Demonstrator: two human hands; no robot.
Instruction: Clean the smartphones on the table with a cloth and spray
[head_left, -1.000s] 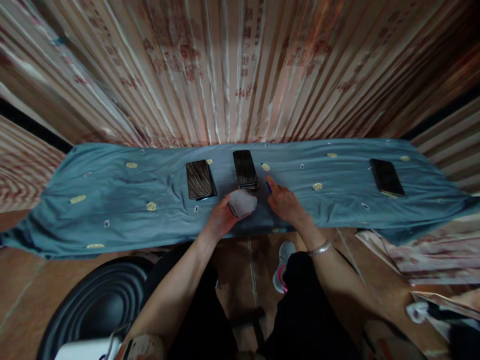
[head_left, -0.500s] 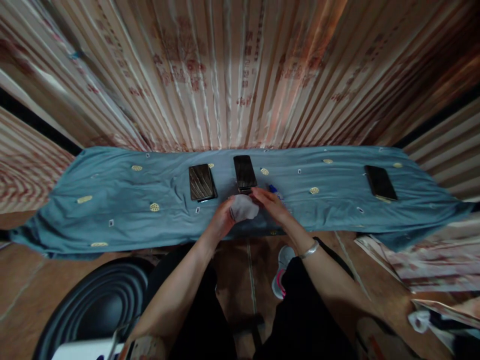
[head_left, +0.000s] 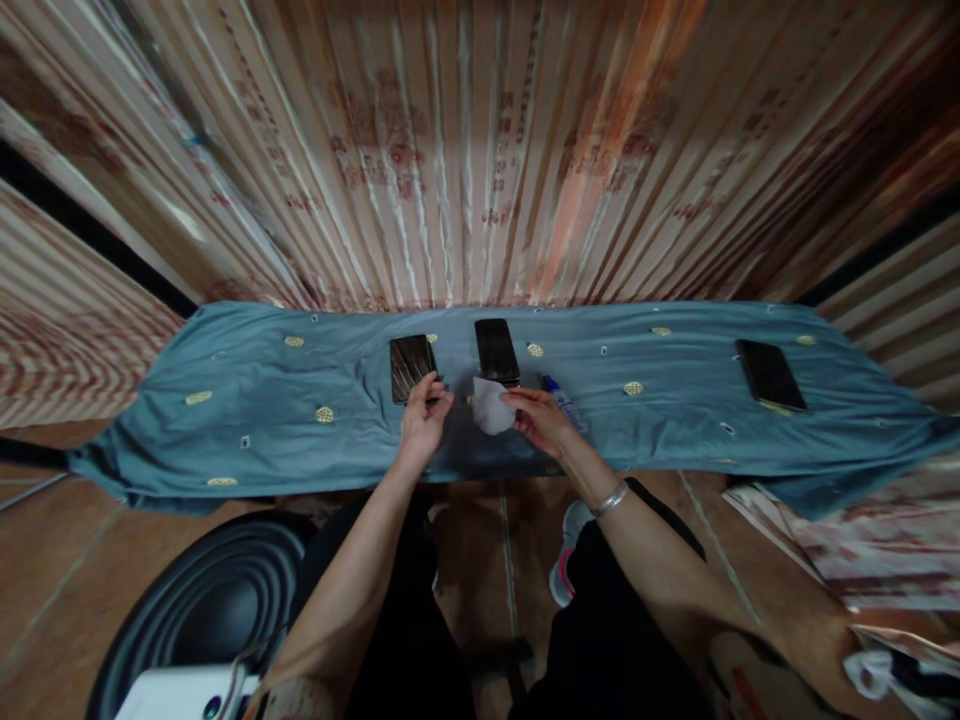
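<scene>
My right hand (head_left: 541, 420) pinches a small whitish cloth (head_left: 492, 406) by its edge, and the cloth hangs over the blue bedding-like fabric (head_left: 360, 440). Apart from it, my left hand (head_left: 424, 418) has its fingers spread and seems to hold nothing. Those fingertips are at the lower right corner of a dark flat phone-like device (head_left: 409, 362); whether they touch it I cannot tell. Just beyond the cloth lies a second black phone (head_left: 496, 348). A clear packet or bottle with a blue end (head_left: 553, 386) lies beside my right hand, partly hidden.
Another dark phone (head_left: 771, 374) rests far right on the fabric-covered surface. Pleated curtains (head_left: 465, 160) hang behind it. On the floor at left stand a black round ridged basin-like object (head_left: 210, 590) and a white device (head_left: 172, 692).
My left hand has let go of the cloth and moved left towards the left phone. The cloth is now only in my right hand. The view has shifted slightly.
</scene>
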